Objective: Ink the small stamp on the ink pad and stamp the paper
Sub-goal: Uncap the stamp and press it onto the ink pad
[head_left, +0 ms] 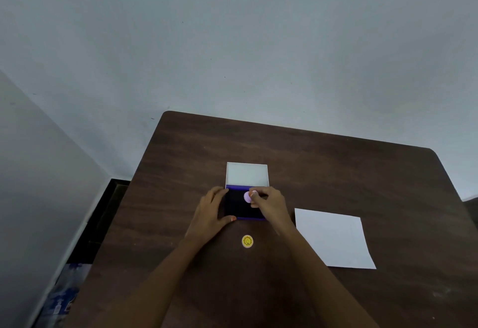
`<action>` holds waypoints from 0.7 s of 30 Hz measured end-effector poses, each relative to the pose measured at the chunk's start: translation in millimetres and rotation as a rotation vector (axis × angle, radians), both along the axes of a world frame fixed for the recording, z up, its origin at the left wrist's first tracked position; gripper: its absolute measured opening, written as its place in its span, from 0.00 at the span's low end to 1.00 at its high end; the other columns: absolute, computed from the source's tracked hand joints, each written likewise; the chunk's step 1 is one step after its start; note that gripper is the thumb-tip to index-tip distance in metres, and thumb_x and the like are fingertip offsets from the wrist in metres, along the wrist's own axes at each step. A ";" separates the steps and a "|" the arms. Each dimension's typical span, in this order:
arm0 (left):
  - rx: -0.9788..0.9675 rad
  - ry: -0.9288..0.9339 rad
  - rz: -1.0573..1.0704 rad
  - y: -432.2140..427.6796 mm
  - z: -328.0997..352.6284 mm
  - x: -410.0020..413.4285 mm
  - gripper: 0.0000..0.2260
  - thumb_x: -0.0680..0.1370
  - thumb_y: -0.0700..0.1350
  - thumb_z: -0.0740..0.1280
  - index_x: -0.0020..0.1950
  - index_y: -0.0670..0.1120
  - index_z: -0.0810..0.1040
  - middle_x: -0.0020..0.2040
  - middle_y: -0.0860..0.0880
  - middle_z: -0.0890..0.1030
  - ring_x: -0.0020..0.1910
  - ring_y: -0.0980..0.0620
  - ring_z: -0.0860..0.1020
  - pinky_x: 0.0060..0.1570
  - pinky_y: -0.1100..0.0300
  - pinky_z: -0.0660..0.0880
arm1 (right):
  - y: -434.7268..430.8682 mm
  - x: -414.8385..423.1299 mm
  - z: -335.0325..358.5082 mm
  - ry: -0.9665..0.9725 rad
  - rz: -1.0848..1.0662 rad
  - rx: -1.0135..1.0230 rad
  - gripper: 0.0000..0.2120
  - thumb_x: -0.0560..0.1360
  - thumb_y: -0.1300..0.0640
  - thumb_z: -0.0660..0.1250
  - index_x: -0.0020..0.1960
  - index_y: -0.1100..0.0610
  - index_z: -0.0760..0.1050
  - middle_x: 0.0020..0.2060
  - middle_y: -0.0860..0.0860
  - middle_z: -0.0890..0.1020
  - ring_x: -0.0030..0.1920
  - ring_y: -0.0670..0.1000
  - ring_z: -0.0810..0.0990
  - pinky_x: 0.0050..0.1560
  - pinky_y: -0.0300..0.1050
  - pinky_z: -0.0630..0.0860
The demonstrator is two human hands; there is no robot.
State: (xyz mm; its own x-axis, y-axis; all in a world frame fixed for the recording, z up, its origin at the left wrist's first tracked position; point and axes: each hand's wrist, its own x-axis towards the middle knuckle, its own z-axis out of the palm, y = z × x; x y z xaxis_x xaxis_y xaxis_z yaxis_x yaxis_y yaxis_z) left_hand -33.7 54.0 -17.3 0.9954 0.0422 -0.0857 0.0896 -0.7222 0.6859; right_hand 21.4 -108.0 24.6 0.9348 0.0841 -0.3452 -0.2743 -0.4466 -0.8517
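Inking small stamp on ink pad.
Pinched in right hand fingertips, directly beneath them on dark surface; left hand fingers spread, bracing pad edge. Paper right of pinching fingers, nearer right hand.

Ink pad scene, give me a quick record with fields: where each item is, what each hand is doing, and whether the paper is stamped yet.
ink pad: open on the brown table, white lid folded back on the far side
small stamp: pale purple, pinched by the right hand over the pad; contact unclear
left hand: braces the pad's left edge
paper: white, right of the pad, no mark visible
yellow cap: round, smiley face, lies near side of the pad
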 end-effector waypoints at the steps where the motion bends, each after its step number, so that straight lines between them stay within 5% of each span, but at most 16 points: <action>1: 0.010 0.015 -0.004 1.1 -0.9 1.7 0.33 0.70 0.49 0.72 0.71 0.48 0.61 0.72 0.46 0.61 0.69 0.47 0.62 0.65 0.52 0.64 | 4.8 2.4 2.4 -0.013 0.035 -0.026 0.11 0.74 0.59 0.65 0.54 0.62 0.77 0.53 0.58 0.81 0.45 0.48 0.79 0.41 0.29 0.73; 4: 0.025 0.047 -0.029 6.0 -4.2 8.1 0.37 0.69 0.51 0.72 0.72 0.49 0.56 0.75 0.46 0.57 0.72 0.47 0.58 0.68 0.50 0.59 | 20.3 10.4 6.8 -0.025 0.123 -0.060 0.10 0.74 0.62 0.65 0.53 0.63 0.78 0.54 0.60 0.80 0.52 0.57 0.79 0.54 0.45 0.75; 8: 0.077 0.062 -0.106 8.6 -7.1 12.9 0.39 0.70 0.54 0.71 0.73 0.49 0.52 0.76 0.47 0.52 0.74 0.47 0.51 0.72 0.49 0.52 | 25.7 15.0 11.6 -0.014 0.183 -0.098 0.09 0.74 0.62 0.65 0.51 0.63 0.79 0.51 0.60 0.82 0.51 0.57 0.80 0.58 0.50 0.75; 15: 0.124 0.111 -0.150 14.7 -14.1 19.1 0.39 0.70 0.59 0.68 0.73 0.51 0.50 0.77 0.47 0.50 0.75 0.46 0.46 0.72 0.47 0.44 | 33.5 19.2 10.4 0.007 0.260 -0.161 0.10 0.75 0.63 0.62 0.54 0.65 0.78 0.49 0.63 0.83 0.43 0.58 0.82 0.37 0.24 0.71; 18: 0.114 0.105 -0.143 15.3 -16.5 18.6 0.39 0.70 0.59 0.68 0.73 0.52 0.50 0.77 0.47 0.51 0.75 0.47 0.46 0.72 0.47 0.43 | 37.2 20.7 9.5 0.003 0.293 -0.169 0.09 0.75 0.64 0.63 0.52 0.66 0.78 0.47 0.65 0.83 0.31 0.45 0.77 0.32 0.22 0.70; 21: 0.106 0.108 -0.145 15.7 -17.3 19.3 0.39 0.70 0.59 0.68 0.73 0.52 0.50 0.77 0.48 0.51 0.75 0.47 0.46 0.72 0.47 0.42 | 40.0 21.3 7.5 0.006 0.306 -0.173 0.09 0.75 0.64 0.63 0.50 0.67 0.79 0.45 0.66 0.83 0.28 0.43 0.74 0.31 0.25 0.71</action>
State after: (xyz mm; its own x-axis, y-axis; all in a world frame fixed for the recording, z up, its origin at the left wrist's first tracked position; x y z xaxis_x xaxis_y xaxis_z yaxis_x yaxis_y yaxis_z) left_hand -14.3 69.7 -34.5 0.9769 -0.0866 -0.1953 0.0484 -0.8006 0.5972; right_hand 42.6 -68.0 32.1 0.8730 0.3000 -0.3845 -0.1105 -0.6462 -0.7551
